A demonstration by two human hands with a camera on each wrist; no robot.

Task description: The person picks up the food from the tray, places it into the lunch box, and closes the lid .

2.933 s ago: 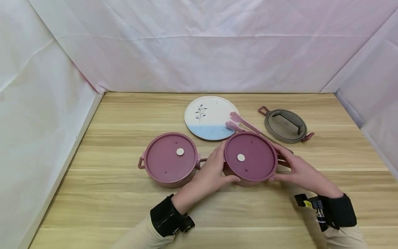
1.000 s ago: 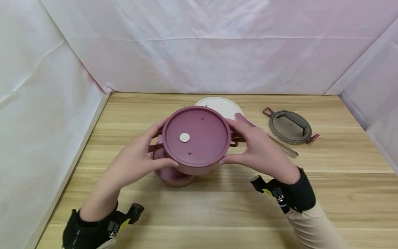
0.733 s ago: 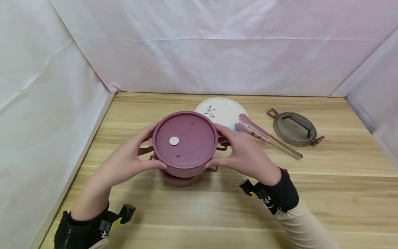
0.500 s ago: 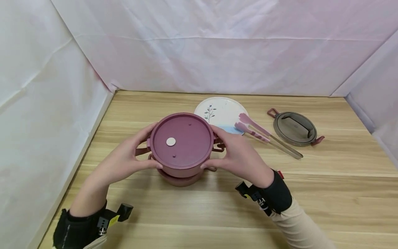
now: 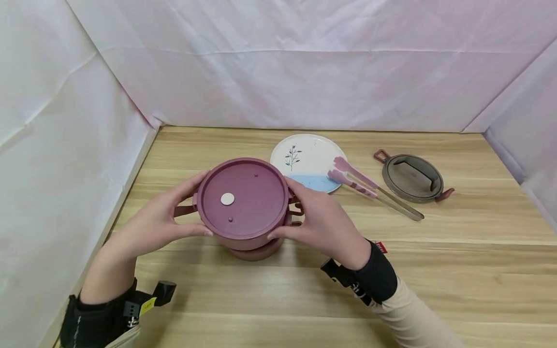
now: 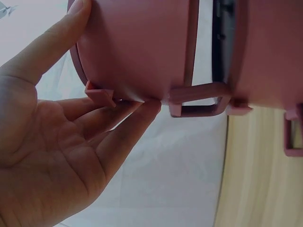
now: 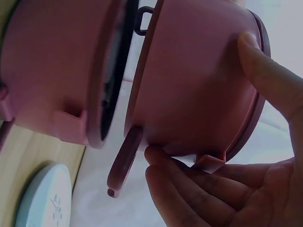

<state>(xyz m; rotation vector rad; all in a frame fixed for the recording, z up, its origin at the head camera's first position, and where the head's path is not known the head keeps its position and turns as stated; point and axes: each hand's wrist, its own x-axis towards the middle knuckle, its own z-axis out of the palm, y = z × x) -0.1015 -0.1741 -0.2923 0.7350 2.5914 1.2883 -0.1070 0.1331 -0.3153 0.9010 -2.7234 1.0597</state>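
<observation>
Both of my hands grip a mauve pot (image 5: pixel 248 198) whose flat round top carries a white disc and small pegs. My left hand (image 5: pixel 158 217) has its thumb on the near side wall and its fingers behind, around a side bracket. On the opposite side my right hand (image 5: pixel 319 217) holds the wall the same way. Directly below is a second mauve pot (image 5: pixel 256 253), mostly covered in the head view. In the wrist views a narrow gap separates the held pot from the lower pot (image 7: pixel 52 61), and a loop handle (image 6: pixel 199 99) sticks out near that gap.
Behind the pots lies a white and blue plate (image 5: pixel 309 164) with a plant drawing. Pink-tipped tongs (image 5: pixel 365 186) lie partly over its right edge. Farther right sits a round grey-brown lidded piece (image 5: pixel 413 178) with pink handles. White cloth walls (image 5: pixel 287 87) border the wooden table (image 5: pixel 435 280).
The right-hand pot has been lifted off the table by both hands and carried left over the other pot. Over the last half second it has shifted slightly farther left.
</observation>
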